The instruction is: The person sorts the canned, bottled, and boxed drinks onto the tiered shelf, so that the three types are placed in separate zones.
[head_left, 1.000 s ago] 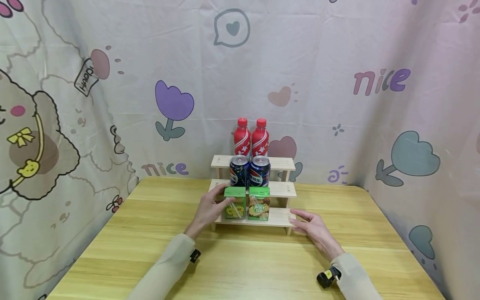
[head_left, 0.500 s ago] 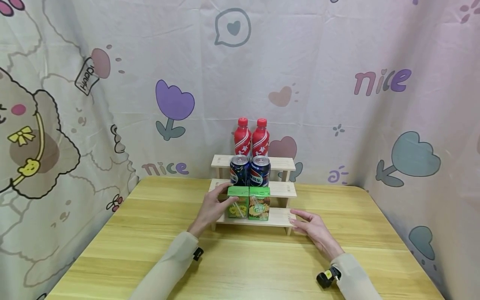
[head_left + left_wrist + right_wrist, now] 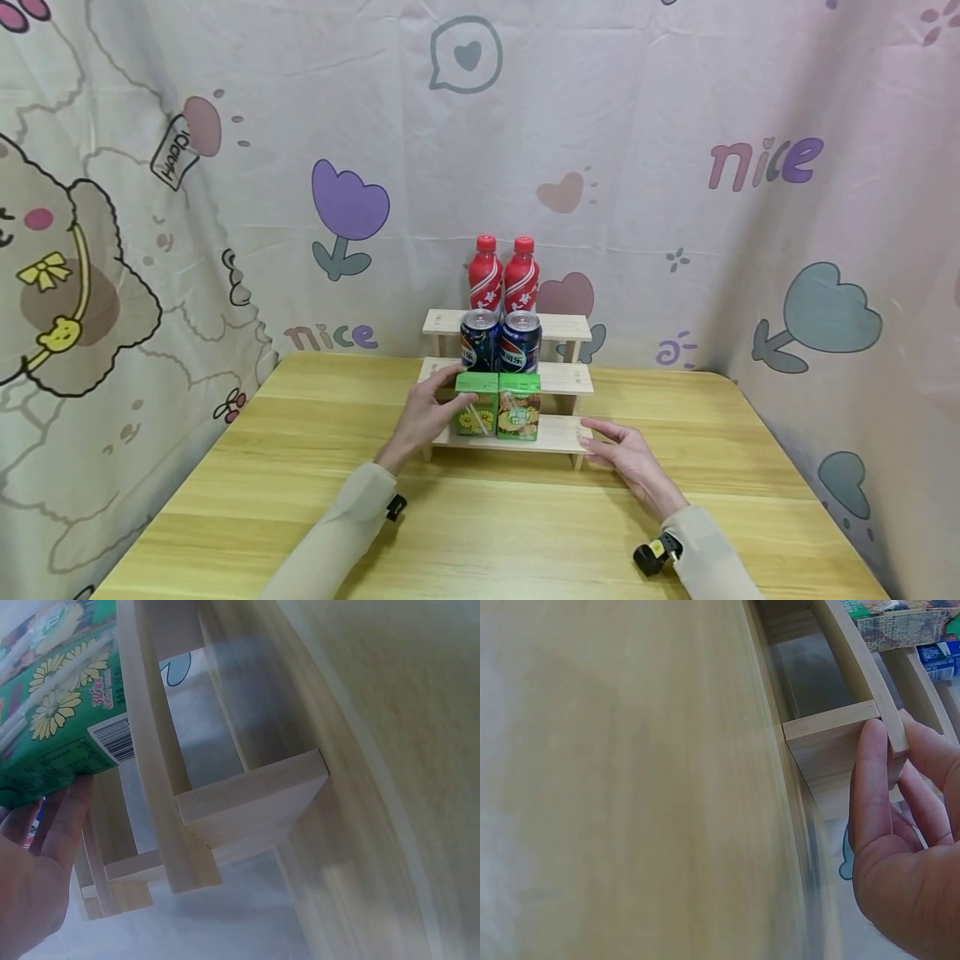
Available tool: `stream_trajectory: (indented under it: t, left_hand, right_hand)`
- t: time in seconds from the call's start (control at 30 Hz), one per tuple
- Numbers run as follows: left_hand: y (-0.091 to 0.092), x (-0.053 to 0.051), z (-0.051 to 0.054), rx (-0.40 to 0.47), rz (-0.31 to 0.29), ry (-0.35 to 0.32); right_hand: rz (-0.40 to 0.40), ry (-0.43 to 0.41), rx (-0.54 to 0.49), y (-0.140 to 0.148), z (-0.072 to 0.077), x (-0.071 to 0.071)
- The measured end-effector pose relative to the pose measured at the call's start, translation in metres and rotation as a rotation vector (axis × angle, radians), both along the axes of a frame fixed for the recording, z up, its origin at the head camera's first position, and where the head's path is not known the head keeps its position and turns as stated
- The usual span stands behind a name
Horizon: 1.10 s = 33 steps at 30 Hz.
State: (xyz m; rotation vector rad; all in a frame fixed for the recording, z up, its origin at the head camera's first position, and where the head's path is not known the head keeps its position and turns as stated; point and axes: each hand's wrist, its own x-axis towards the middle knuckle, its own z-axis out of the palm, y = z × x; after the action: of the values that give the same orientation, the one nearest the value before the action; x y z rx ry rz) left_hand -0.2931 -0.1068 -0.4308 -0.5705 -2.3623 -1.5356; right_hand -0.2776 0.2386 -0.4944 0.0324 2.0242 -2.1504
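My left hand point(image 3: 422, 417) grips the left green drink carton point(image 3: 477, 408), thumb across its front and the other fingers at its left side and back. That carton stands upright on the bottom step of a three-tier wooden display shelf point(image 3: 558, 433). Right up against it is a second green drink carton point(image 3: 517, 408). With its fingertips, my right hand point(image 3: 630, 462) pinches the right end of the bottom board; in the right wrist view, the thumb and fingers point(image 3: 871, 780) lie on both sides of the wooden board point(image 3: 862, 667).
Two blue cola cans point(image 3: 519, 343) stand side by side on the middle step. Behind them, two red bottles point(image 3: 521, 275) occupy the top step. The shelf rests on a wooden table point(image 3: 480, 525), with a printed cloth point(image 3: 622, 108) hanging behind.
My left hand has slid the left carton a little to the right, closing the gap to the other carton. The right hand stays in place on the shelf.
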Motion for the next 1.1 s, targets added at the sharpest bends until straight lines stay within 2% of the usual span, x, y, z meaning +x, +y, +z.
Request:
stream_trajectory:
  t: [0.07, 0.17, 0.43, 0.63, 0.87, 1.1]
  left_hand:
    - [-0.0014, -0.0066, -0.0076, -0.001, 0.003, 0.005]
    - [-0.0031, -0.0091, -0.0122, 0.004, 0.001, 0.023]
    - [-0.0042, -0.0050, -0.0115, 0.021, -0.015, 0.054]
    - [-0.0038, -0.0062, -0.0117, 0.015, -0.011, 0.078]
    - [-0.0017, -0.0081, -0.0128, 0.018, 0.007, 0.010]
    - [-0.0037, -0.0062, -0.0133, 0.039, -0.033, -0.056]
  right_hand:
    - [0.000, -0.001, -0.003, 0.0000, 0.0001, 0.0000]
    - [0.001, -0.004, -0.008, -0.0001, -0.0004, 0.0000]
    - [-0.007, -0.012, -0.001, 0.0001, -0.0021, 0.0001]
    - [-0.009, -0.016, 0.000, 0.0004, -0.0018, -0.0005]
    - [-0.005, -0.014, 0.006, 0.0016, -0.0022, -0.0004]
    - [-0.015, -0.009, 0.038, 0.0008, -0.0014, 0.0021]
